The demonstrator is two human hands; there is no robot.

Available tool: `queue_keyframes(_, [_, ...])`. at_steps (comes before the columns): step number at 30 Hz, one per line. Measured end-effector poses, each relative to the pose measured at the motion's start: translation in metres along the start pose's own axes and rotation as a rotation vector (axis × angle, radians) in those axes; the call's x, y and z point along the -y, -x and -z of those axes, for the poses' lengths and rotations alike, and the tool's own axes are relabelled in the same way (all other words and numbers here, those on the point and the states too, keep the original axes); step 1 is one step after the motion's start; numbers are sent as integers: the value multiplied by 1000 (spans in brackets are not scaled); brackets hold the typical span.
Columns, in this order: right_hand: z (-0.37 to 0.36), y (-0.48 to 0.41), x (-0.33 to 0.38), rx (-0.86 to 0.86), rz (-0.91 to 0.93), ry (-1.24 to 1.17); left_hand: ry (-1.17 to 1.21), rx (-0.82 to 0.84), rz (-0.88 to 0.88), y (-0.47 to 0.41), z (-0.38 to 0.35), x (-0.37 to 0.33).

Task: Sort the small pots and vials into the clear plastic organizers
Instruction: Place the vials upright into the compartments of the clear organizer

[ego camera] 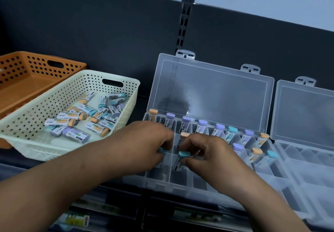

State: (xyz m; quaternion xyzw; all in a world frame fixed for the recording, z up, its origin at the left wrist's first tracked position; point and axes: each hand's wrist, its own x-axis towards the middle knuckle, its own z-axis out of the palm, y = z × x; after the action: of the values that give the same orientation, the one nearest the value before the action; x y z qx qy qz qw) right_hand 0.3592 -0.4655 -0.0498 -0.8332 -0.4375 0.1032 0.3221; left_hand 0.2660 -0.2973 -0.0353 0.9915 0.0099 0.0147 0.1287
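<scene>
Left hand (144,141) low over the front-left cells of the open clear organizer (180,179), fingers curled round a teal-capped vial (162,151), with little more than the cap visible below the knuckles. Right hand (207,152) just beside it, thumb and fingertips pinching a second teal-capped vial (184,154) at the cap end, labelled body pointing down into a cell. Between the two hands, an orange-capped vial (184,135) upright in the second row. Along the back row, next to the raised lid (207,94), a line of upright vials (202,123): orange cap at the far left, then purple caps, one teal, one more purple and an orange at the right end. Further right in the second row, three more upright vials (257,151), capped purple, orange and teal. On the right, just beside the first, a second organizer (307,161), lid also up. To the left, a cream basket (112,75) holding a heap of loose vials (81,119) on their sides, caps orange, teal and purple. Behind that and further left, an orange basket (36,60). At the back, a dark panel (90,23) with a slotted upright (187,14).
</scene>
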Motion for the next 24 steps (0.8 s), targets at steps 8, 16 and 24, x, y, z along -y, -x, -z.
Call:
queue_keyframes(8, [0, -2, -2, 22, 35, 79, -29, 2, -3, -2, 0, 1])
queue_keyframes(16, [-8, 1, -1, -6, 127, 259, -43, -9, 5, 1, -2, 1])
queue_keyframes(24, [-11, 3, 7, 8, 102, 322, -32, -46, 13, 5, -5, 2])
